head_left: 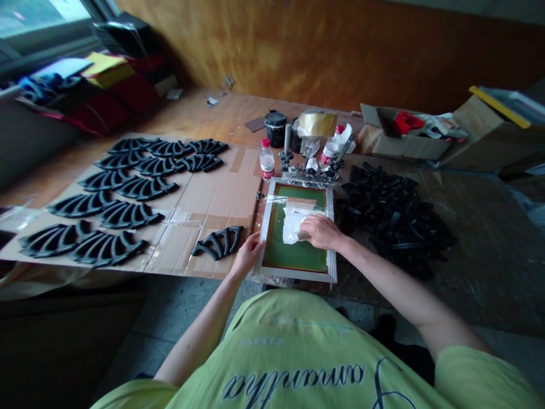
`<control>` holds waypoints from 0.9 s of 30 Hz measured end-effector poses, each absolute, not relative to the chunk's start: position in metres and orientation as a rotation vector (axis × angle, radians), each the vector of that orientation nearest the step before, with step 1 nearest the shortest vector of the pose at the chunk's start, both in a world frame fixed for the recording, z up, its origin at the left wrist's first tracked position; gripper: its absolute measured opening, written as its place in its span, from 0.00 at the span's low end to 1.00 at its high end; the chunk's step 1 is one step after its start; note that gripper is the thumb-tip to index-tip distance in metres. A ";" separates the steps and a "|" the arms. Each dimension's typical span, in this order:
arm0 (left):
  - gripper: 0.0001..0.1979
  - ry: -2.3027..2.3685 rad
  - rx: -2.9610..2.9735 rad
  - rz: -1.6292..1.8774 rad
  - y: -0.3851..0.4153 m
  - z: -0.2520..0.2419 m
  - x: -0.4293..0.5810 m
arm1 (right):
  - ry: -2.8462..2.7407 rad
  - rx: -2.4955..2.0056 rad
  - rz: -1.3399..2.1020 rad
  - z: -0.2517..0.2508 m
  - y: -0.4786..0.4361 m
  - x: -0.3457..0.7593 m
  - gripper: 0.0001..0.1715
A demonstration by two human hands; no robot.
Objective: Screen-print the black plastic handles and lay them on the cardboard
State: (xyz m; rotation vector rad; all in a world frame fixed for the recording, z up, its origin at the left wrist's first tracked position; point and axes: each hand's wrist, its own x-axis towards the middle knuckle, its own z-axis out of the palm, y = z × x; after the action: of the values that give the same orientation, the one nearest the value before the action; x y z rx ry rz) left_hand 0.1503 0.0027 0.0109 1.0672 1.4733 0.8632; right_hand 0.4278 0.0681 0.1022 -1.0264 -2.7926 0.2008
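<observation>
A silver-framed printing screen (331,238) with green mesh lies flat in front of me. My right hand (320,231) presses a white cloth (293,222) against the mesh, fingers curled over it. My left hand (247,253) grips the frame's left edge near its front corner. One black fan-shaped plastic piece (219,242) lies on the cardboard just left of that hand.
Several black fan-shaped pieces (114,193) lie in rows on flattened cardboard (221,199) at left. A heap of black parts (392,216) sits right of the screen. Behind it stand a small bottle (267,160), a black pot (275,128), other containers and open cartons (400,142).
</observation>
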 end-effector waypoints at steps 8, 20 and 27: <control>0.35 1.471 1.070 0.847 0.003 0.020 0.152 | -2.754 -0.977 0.075 0.083 0.042 0.426 0.07; 0.30 1.293 0.907 1.043 0.011 0.124 0.152 | -2.003 -1.557 0.129 0.151 0.138 0.465 0.31; 0.25 1.042 1.138 1.427 0.080 0.198 0.173 | -1.653 -1.793 0.442 0.083 0.114 0.519 0.21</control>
State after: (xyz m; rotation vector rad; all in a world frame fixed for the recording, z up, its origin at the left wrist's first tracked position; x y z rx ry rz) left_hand 0.1728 0.0796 0.1983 1.1376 1.0416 1.4268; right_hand 0.5187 0.1139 0.0832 -1.7931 -1.6531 0.4424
